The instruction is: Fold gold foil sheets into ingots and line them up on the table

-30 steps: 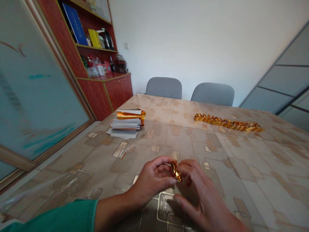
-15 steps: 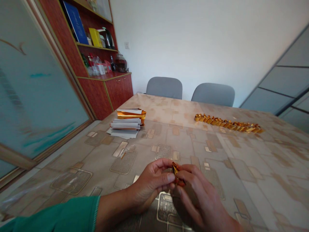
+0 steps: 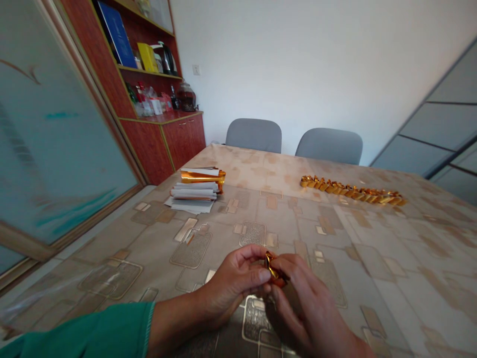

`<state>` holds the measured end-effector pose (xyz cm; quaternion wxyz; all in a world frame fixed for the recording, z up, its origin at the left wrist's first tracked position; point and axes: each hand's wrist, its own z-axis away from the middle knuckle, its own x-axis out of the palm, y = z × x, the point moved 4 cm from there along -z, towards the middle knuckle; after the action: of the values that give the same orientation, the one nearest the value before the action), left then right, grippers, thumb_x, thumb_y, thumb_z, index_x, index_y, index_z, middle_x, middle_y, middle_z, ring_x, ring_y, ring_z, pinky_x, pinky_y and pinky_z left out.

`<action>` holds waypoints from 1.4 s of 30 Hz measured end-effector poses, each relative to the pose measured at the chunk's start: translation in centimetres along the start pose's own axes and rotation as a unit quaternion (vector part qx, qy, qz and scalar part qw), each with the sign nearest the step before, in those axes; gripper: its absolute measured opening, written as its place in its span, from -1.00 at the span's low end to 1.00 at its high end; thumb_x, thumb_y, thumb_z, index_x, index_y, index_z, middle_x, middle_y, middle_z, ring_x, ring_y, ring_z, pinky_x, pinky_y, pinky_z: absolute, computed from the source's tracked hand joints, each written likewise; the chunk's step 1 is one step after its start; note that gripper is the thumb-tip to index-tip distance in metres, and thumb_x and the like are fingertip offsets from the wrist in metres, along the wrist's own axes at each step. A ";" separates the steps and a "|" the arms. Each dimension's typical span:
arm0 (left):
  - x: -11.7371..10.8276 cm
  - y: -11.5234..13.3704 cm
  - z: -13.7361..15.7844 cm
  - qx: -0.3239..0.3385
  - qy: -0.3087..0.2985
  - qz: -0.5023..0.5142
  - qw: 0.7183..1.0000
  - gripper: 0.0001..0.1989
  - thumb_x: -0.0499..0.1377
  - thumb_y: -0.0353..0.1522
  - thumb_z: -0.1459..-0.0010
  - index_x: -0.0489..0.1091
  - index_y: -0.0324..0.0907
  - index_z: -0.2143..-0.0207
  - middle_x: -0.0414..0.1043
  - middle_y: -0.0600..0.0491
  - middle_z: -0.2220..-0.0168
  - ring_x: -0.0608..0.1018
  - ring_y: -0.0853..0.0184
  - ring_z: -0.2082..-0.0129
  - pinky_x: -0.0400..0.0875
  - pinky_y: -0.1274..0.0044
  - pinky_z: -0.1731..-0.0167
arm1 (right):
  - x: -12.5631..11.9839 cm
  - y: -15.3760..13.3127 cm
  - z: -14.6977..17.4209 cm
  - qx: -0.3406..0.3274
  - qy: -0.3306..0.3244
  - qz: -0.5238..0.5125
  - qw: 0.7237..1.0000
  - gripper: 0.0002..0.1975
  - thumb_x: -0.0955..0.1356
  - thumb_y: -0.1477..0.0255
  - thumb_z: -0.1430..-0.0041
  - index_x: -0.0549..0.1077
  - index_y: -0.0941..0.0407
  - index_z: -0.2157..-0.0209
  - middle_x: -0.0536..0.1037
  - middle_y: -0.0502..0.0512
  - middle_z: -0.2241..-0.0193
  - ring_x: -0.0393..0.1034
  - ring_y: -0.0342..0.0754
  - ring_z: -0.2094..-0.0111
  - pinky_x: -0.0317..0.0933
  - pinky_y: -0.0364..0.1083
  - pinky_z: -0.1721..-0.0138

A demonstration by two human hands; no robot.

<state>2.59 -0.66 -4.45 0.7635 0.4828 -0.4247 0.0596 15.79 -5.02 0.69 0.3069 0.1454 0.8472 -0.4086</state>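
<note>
A small folded piece of shiny gold foil paper (image 3: 273, 266) is pinched between both my hands, low in the middle of the head view, above the table. My left hand (image 3: 236, 281) grips its left side between thumb and fingers. My right hand (image 3: 307, 298) closes on its right side, so that part of the piece is hidden by the fingers. On the table at the back right lies a row of folded gold foil pieces (image 3: 352, 191) set close together. A stack of gold and white paper sheets (image 3: 196, 191) rests at the back left.
The table (image 3: 238, 164) has a patterned cover. Two grey chairs (image 3: 253, 135) stand at its far side against a white wall. A red cabinet (image 3: 164, 141) with bottles, a kettle and boxes is at the left, beside a frosted glass door (image 3: 55, 149).
My right-hand fingers have shifted slightly on the gold foil piece, and more of its shiny surface shows. My left hand stays almost still.
</note>
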 end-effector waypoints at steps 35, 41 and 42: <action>-1.4 0.4 -0.3 0.042 0.044 -0.194 0.979 -0.47 0.41 -0.23 0.00 0.37 -0.18 0.00 0.46 0.09 0.36 0.46 0.45 0.44 0.34 0.56 0.37 | -4.4 4.5 0.5 0.097 0.119 0.096 0.984 -0.90 0.27 0.46 -0.32 0.43 0.05 0.23 0.55 0.02 0.36 0.49 -0.08 0.39 0.38 -0.14 0.36; -0.9 0.1 -0.2 0.022 0.063 -0.236 0.970 -0.53 0.38 -0.24 0.03 0.40 -0.22 0.08 0.40 0.12 0.43 0.41 0.43 0.45 0.32 0.57 0.41 | -9.6 11.3 1.9 0.162 0.102 0.271 0.943 -0.80 0.22 0.32 -0.28 0.44 0.09 0.25 0.59 0.10 0.36 0.50 -0.04 0.46 0.36 -0.11 0.41; -0.8 0.1 -0.2 0.021 0.063 -0.240 0.969 -0.54 0.37 -0.24 0.04 0.41 -0.22 0.09 0.39 0.12 0.44 0.41 0.43 0.45 0.32 0.57 0.42 | -9.9 12.4 1.7 0.170 0.092 0.285 0.939 -0.79 0.22 0.32 -0.27 0.44 0.09 0.27 0.59 0.11 0.38 0.49 -0.04 0.47 0.34 -0.11 0.44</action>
<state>2.13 -0.16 -5.00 0.7704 0.5817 -0.2465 -0.0859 30.28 1.40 -1.29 0.3022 0.4676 0.7126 -0.4269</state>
